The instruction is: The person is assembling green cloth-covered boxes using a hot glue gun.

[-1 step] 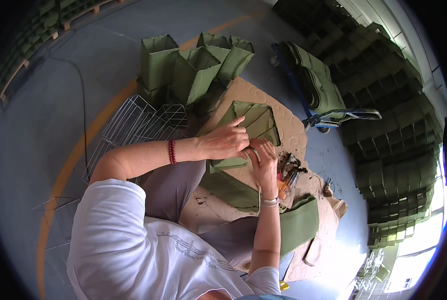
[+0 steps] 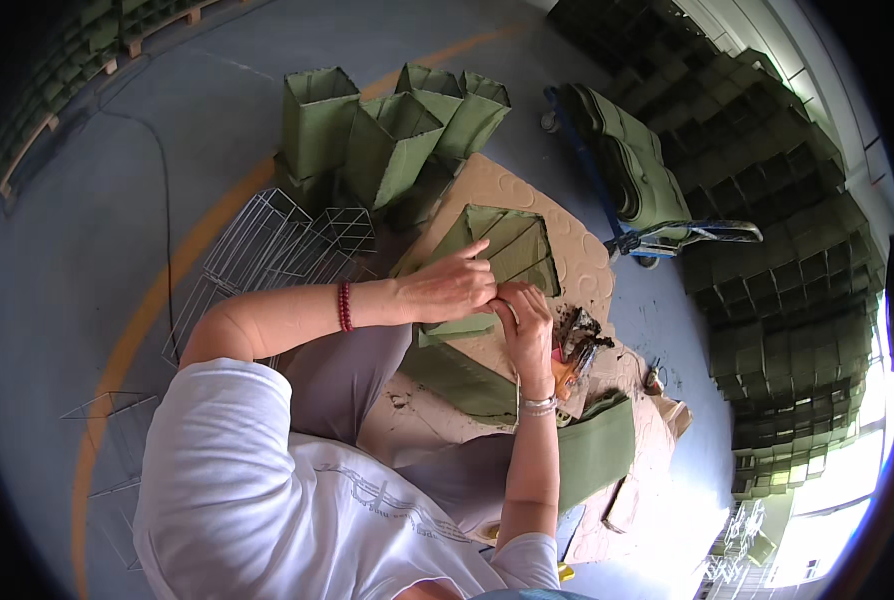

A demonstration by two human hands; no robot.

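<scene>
A green fabric box (image 2: 512,245) with a wire frame inside lies tilted on a tan mat (image 2: 592,275) in front of me. My left hand (image 2: 455,287), with a red bead bracelet at the wrist, grips the box's near rim, index finger stretched over the opening. My right hand (image 2: 527,325), with a silver bracelet, pinches the same rim right beside it; the two hands touch. A flat green fabric piece (image 2: 457,370) lies under the box across my lap.
Several finished green boxes (image 2: 387,130) stand behind the mat. Empty wire cages (image 2: 277,250) lie to the left. A cart with folded green fabric (image 2: 627,160) stands to the right, before stacked green boxes (image 2: 787,260). Orange-handled tools (image 2: 572,355) and another green piece (image 2: 597,450) lie near my right wrist.
</scene>
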